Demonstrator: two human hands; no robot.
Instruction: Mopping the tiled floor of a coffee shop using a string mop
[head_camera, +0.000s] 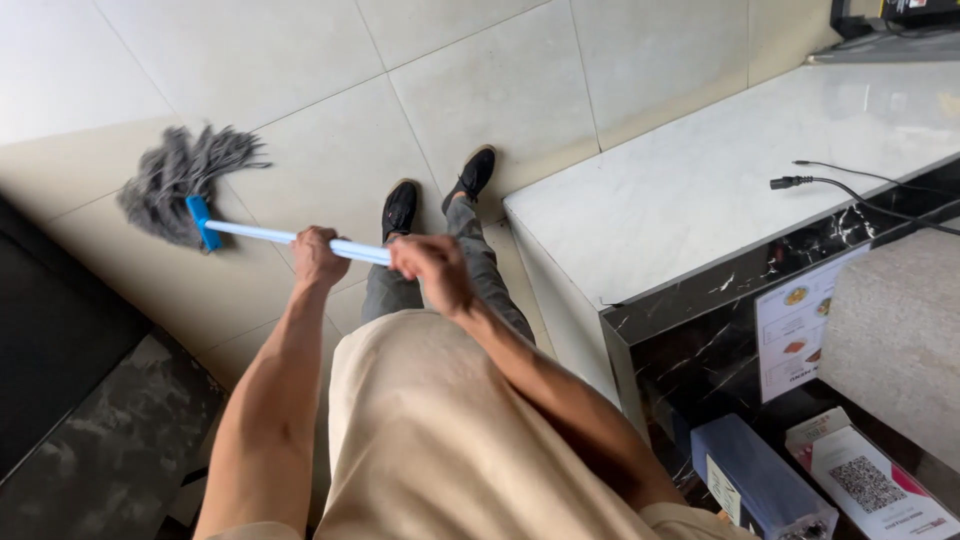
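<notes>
On the tiled floor (480, 90), upper left, sits the grey mop head (175, 180) — both hands, left (318, 256) and right (432, 268), wrap fingers round the blue handle (270, 236). I'd keep strokes long and the head flat.

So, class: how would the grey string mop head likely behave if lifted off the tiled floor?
The mop head looks like loose grey strands splayed on the floor, so it would probably droop and hang floppy. The blue handle, gripped by the left hand and right hand, appears straight and thin, so likely stiff and fairly light.
</notes>
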